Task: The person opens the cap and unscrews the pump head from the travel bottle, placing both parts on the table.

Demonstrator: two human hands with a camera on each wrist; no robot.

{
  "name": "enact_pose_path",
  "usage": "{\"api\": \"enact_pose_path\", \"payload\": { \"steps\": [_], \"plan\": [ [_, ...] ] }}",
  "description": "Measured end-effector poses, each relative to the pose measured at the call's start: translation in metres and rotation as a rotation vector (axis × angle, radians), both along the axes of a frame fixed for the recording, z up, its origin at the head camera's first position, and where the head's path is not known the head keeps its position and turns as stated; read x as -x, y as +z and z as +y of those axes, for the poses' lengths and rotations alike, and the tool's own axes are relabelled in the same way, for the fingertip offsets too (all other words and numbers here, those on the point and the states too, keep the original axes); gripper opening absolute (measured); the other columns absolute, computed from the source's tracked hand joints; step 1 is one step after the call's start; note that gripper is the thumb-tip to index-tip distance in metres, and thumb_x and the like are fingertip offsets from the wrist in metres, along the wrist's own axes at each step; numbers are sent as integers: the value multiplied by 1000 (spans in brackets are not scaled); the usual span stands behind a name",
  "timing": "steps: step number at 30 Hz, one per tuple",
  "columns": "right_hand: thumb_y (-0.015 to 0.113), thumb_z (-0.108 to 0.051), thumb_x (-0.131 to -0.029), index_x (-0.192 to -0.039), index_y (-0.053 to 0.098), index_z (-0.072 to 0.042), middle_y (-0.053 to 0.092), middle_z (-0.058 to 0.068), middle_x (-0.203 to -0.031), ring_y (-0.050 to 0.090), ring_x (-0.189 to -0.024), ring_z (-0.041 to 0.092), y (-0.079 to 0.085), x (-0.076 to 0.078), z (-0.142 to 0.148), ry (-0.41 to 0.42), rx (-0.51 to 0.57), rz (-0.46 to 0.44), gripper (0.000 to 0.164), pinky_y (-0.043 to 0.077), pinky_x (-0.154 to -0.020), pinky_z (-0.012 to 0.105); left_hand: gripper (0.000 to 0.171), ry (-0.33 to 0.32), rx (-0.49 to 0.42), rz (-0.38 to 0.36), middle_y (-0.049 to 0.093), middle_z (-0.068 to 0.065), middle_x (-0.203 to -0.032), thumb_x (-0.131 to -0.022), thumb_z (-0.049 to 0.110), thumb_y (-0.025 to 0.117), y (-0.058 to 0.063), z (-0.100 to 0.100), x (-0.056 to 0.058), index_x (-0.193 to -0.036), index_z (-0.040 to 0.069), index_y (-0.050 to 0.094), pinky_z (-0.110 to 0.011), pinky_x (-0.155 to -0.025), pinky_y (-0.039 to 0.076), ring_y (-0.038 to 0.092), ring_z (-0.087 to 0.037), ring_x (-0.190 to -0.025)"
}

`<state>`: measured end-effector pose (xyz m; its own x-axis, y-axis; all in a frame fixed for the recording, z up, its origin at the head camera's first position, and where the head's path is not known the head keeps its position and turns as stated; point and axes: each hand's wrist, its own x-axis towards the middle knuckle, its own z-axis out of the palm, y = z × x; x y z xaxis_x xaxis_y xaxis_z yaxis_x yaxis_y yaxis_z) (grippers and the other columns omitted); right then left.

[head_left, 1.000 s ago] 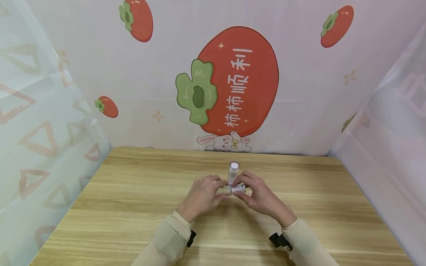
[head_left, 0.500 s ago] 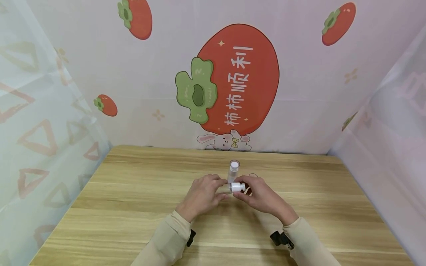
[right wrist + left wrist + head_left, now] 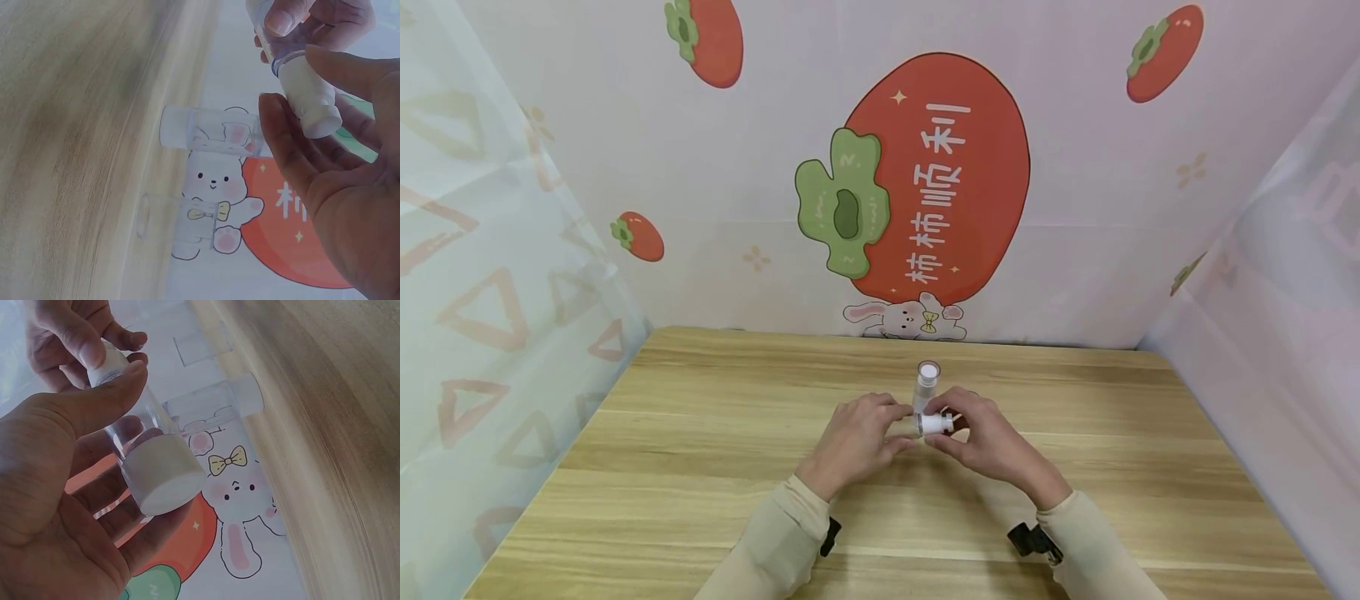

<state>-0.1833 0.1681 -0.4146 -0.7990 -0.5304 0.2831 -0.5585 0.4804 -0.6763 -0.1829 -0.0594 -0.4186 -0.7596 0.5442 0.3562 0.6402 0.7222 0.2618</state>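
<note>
A clear bottle with a white base (image 3: 164,475) lies across my left hand (image 3: 856,435), whose thumb and fingers grip its transparent body. At its other end is a white top (image 3: 936,424), which appears to be a pump head. My right hand (image 3: 988,437) pinches this top between thumb and fingertips; in the right wrist view the thumb touches the white collar (image 3: 300,78). The bottle is held tilted, above the table. Just behind stands a second clear tube-shaped container (image 3: 925,392) with a white end.
A clear open cylinder (image 3: 181,222) stands near the second container, mostly hidden by the right hand in the head view. The wood-grain table (image 3: 715,467) meets a printed cloth backdrop (image 3: 1075,250) behind, with cloth sides left and right. Black wrist straps (image 3: 1033,542) show at the sleeves.
My right fingers have shifted round the white top, opening slightly half a second ago and closing on it again. My left hand stays nearly still with the bottle.
</note>
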Motion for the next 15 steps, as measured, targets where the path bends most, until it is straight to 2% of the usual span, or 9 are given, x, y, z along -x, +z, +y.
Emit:
{"api": "enact_pose_path", "payload": {
  "steps": [8,11,15],
  "plan": [
    [79,-7,-88,-103,69,-16,63,-4,-106,64,-96,16,-1,0,-1,18,74,39,20,59,-80,31,37,0,-18,-44,73,0,-103,-86,33,83,0,-1,0,-117,13,76,-36,-68,56,67,-17,-89],
    [80,-3,-86,-102,70,-15,63,-4,-105,65,-98,16,0,-1,-2,11,90,55,22,59,-81,33,37,-2,-22,-40,73,0,-103,-86,33,83,0,-2,0,-117,13,75,-36,-68,56,67,-17,-89],
    [82,0,-83,-108,68,-11,63,-2,-108,65,-101,18,1,-1,-3,5,91,51,30,59,-81,31,37,-6,-26,-33,72,0,-102,-86,32,83,0,-2,0,-116,13,76,-36,-67,56,67,-17,-87]
  ]
}}
